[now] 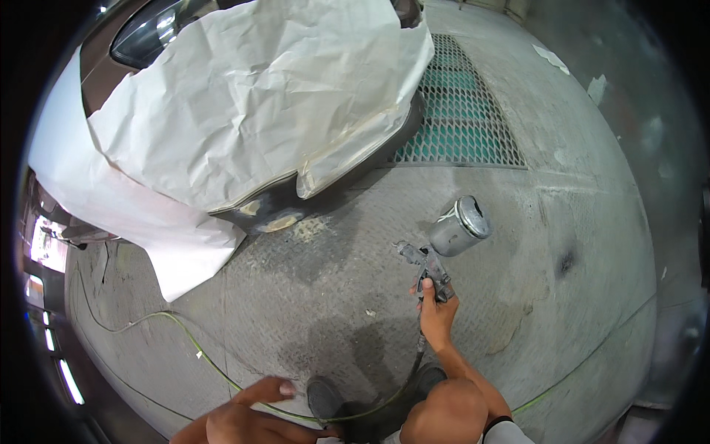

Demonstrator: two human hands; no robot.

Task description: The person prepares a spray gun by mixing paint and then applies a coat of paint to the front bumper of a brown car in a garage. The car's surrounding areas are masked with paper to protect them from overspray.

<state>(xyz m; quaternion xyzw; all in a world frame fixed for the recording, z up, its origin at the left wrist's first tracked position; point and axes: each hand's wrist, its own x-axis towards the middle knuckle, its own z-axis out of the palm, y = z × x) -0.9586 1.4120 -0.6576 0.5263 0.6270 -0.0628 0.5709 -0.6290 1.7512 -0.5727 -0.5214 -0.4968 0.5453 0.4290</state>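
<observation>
Spray gun (430, 268) is gripped in the right hand (439, 314) above the floor (510, 266), right of the paper-draped bumper (275, 201). Left hand (265, 390) is held apart, near the green hose (214, 365); whether anything is grasped cannot be told.

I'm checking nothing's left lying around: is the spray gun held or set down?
Held: the right hand is closed around the spray gun at its handle.

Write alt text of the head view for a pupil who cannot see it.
A person's right hand holds a spray gun with a grey cup above a grey floor. Ahead, creased white paper covers part of a car, its dark lower edge showing. The left hand is near a green hose.
</observation>
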